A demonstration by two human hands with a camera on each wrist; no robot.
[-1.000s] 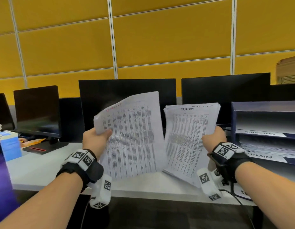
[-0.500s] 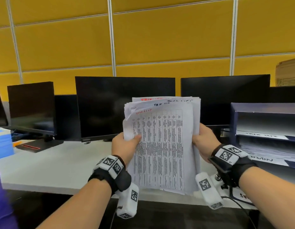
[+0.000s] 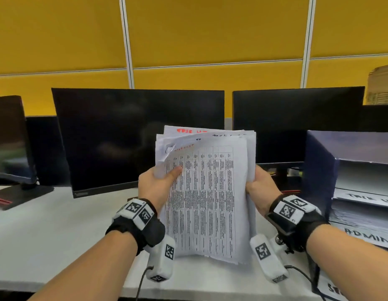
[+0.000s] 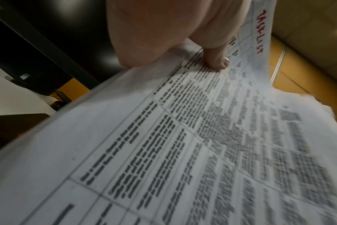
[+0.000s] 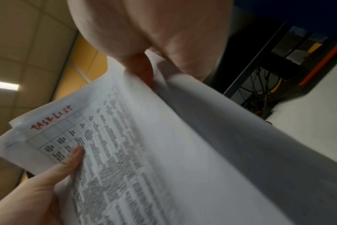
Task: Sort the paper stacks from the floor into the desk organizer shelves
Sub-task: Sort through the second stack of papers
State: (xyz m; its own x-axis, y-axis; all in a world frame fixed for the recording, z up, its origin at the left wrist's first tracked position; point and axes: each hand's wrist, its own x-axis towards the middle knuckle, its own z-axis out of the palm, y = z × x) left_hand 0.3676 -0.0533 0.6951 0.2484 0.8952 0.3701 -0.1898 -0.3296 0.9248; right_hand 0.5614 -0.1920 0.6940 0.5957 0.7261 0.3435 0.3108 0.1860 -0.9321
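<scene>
A stack of printed paper sheets [image 3: 208, 192] with tables and red handwriting at the top stands upright above the white desk [image 3: 47, 231]. My left hand [image 3: 159, 184] grips its left edge, thumb across the front page. My right hand [image 3: 257, 185] grips its right edge. The left wrist view shows the front page [image 4: 202, 144] marked "TASK LIST" under my thumb. In the right wrist view the same stack [image 5: 164, 152] is pinched at its edge. The dark blue desk organizer [image 3: 319, 170] stands at the right, with labelled shelves holding papers.
Black monitors [image 3: 136, 137] line the back of the desk before a yellow partition wall [image 3: 210, 40]. A cardboard box [image 3: 381, 83] sits behind the organizer. Cables [image 5: 260, 97] lie behind the monitors.
One second ago each hand held a separate bundle apart. They came together into one stack, and both hands now hold it closer to the organizer.
</scene>
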